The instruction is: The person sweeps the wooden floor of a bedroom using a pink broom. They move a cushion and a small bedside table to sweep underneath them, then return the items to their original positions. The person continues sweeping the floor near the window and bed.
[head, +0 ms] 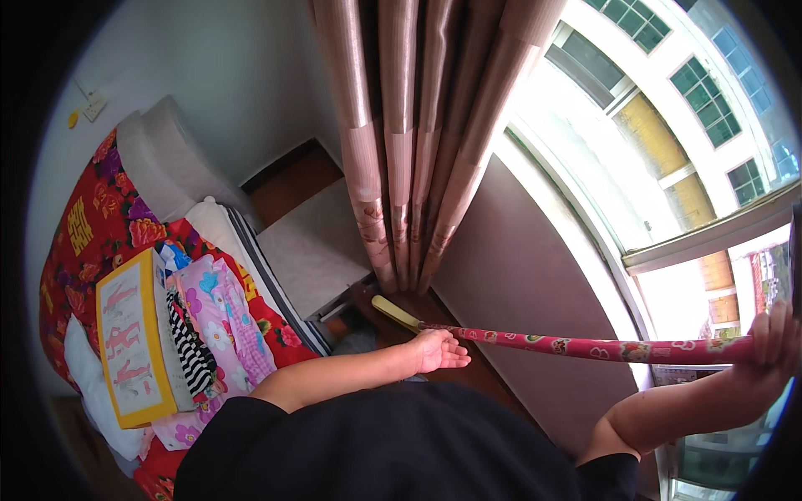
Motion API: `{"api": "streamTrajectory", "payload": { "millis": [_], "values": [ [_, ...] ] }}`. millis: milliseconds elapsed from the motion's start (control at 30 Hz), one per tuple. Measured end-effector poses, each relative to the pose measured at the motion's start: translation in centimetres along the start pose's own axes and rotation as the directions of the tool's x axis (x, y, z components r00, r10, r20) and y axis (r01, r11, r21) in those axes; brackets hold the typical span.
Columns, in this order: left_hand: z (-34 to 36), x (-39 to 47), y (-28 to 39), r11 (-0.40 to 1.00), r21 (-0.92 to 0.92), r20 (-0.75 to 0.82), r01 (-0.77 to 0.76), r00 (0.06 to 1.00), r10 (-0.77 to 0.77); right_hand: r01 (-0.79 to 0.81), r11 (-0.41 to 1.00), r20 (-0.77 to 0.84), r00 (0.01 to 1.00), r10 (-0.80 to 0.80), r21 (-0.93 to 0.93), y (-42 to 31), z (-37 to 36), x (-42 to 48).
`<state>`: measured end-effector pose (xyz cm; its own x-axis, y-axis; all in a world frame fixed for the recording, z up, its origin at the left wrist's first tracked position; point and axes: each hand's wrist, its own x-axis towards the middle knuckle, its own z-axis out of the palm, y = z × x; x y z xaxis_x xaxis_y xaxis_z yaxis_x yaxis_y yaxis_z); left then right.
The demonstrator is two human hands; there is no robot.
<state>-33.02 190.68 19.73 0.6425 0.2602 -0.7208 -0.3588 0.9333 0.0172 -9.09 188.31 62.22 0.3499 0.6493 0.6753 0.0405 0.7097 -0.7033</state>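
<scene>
A long pink pole (564, 343) with printed pictures along it runs across in front of me. Its far end meets a pale yellow head (396, 312) low over the floor; whether this is a broom or another tool I cannot tell. At the right rim of the view, my right hand (774, 341) has its fingers wrapped round the pole's near end. My left hand (440, 351) is held out just beneath the pole near the yellow head, palm turned up and fingers extended. It does not grip the pole; whether it touches it I cannot tell.
Long pink-brown curtains (401, 156) hang ahead, beside a bright window (601, 144) above a low wall (526, 263). On the left, a bed with a red floral cover (88, 250) bears a yellow-edged box (128, 341) and folded clothes (219, 332). A pale cabinet (313, 244) stands beyond.
</scene>
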Motion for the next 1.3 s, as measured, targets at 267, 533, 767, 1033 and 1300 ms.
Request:
{"api": "streamTrajectory", "payload": {
  "millis": [267, 533, 767, 1033, 1300],
  "values": [
    [-7.8, -1.2, 2.1, 0.993, -0.002, -0.192, -0.118, 0.974, 0.115, -0.261, 0.961, -0.148, 0.958, 0.246, -0.091, 14.4, -5.5, -11.5],
    [-20.3, -4.6, 3.2, 0.955, -0.038, -0.538, -0.295, 0.811, 0.230, -0.435, 0.879, -0.335, 0.872, 0.357, -0.195, 18.4, -11.6, -18.0],
    [-21.7, -3.5, 1.5, 0.956, 0.150, -0.584, -0.253, 0.757, 0.292, -0.568, 0.479, -0.636, 0.771, 0.024, -0.670, 17.4, -19.5, -20.8],
    [-24.5, -2.2, 1.3, 0.958, 0.168, -0.578, -0.230, 0.765, 0.285, -0.536, -0.098, -0.534, 0.844, -0.047, -0.838, 15.2, -18.5, -23.3],
    [-26.0, -2.5, 0.9, 0.951, 0.161, -0.604, -0.264, 0.735, 0.307, -0.658, -0.158, -0.662, 0.653, 0.368, -0.736, 20.8, -18.1, -33.6]
  ]
}}
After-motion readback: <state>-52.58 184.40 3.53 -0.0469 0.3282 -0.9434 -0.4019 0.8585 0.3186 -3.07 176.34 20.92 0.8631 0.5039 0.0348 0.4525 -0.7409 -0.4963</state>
